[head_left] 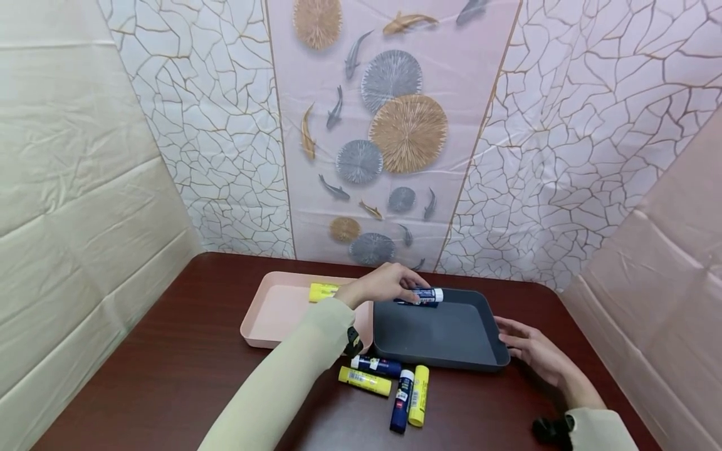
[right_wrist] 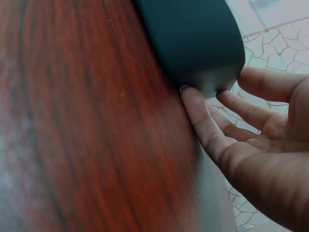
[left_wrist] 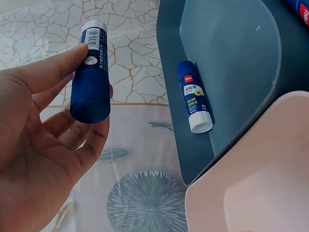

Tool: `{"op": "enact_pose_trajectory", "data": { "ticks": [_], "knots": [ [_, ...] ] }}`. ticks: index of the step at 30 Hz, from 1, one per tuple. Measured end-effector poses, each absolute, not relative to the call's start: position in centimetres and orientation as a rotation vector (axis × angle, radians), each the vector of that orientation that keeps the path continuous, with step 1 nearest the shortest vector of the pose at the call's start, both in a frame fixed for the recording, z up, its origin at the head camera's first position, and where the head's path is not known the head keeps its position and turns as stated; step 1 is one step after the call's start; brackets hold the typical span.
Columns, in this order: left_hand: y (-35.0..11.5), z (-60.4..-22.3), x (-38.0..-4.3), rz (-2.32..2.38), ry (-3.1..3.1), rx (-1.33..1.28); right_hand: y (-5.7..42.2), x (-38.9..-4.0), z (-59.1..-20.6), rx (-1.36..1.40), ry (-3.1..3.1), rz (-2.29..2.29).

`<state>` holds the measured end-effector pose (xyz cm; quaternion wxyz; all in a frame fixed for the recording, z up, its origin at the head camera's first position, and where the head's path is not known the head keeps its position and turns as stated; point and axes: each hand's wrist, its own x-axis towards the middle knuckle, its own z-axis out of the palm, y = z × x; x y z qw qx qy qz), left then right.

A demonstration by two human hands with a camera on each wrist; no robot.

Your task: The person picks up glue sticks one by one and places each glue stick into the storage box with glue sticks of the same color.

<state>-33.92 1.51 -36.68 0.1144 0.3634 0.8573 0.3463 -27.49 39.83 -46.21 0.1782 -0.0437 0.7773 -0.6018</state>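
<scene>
My left hand (head_left: pixel 389 282) grips a blue glue stick (left_wrist: pixel 91 72) with a white cap between thumb and fingers, over the back of the dark grey tray (head_left: pixel 440 335). Inside that tray, against its wall, lies another blue glue stick (left_wrist: pixel 194 96), partly hidden behind the held one in the head view. My right hand (head_left: pixel 533 351) is at the tray's right side, its extended fingertips (right_wrist: pixel 195 99) touching the outer wall near the corner. A yellow glue stick (head_left: pixel 323 292) lies in the pink tray (head_left: pixel 256 313), partly covered by the left wrist.
In front of the trays, a blue glue stick (head_left: pixel 383 367) and a yellow one (head_left: pixel 365 381) lie crosswise on the brown table (head_left: pixel 186 369). Beside them another blue stick (head_left: pixel 402 401) and yellow stick (head_left: pixel 418 396) point lengthwise. Patterned cloth (head_left: pixel 225 125) hangs behind the table.
</scene>
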Motion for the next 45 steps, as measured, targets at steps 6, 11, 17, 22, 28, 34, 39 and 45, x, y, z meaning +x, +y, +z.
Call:
{"op": "enact_pose_trajectory", "data": {
  "ticks": [6, 11, 17, 22, 28, 34, 39, 45],
  "knots": [
    [2.1, -36.8, -34.6, 0.996, 2.529, 1.047, 39.8, -27.5, -46.1, -0.127, 2.2, -1.716],
    [2.3, -37.1, -35.0, 0.969, 2.532, 1.033, 39.8, -27.5, -46.2, -0.133, 2.205, -1.714],
    [2.3, -37.5, -35.3, 0.965, 2.524, 0.99, 39.8, -27.5, -46.3, -0.127, 2.2, -1.708],
    [2.5, -37.9, -35.6, 0.973, 2.509, 0.973, 39.8, -27.5, -46.2, -0.128, 2.198, -1.707],
    [3.2, -38.6, -36.0, 0.988, 2.489, 0.926, 39.8, -27.5, -46.2, -0.132, 2.18, -1.711],
    [3.9, -38.9, -36.5, 0.889, 2.535, 0.996, 39.7, -27.5, -46.2, -0.12, 2.177, -1.717],
    [4.4, -39.1, -36.7, 0.84, 2.565, 0.988, 39.7, -27.5, -46.3, -0.122, 2.178, -1.72],
    [5.3, -39.4, -37.0, 0.823, 2.577, 0.947, 39.8, -27.5, -46.3, -0.128, 2.171, -1.725]
  ]
}}
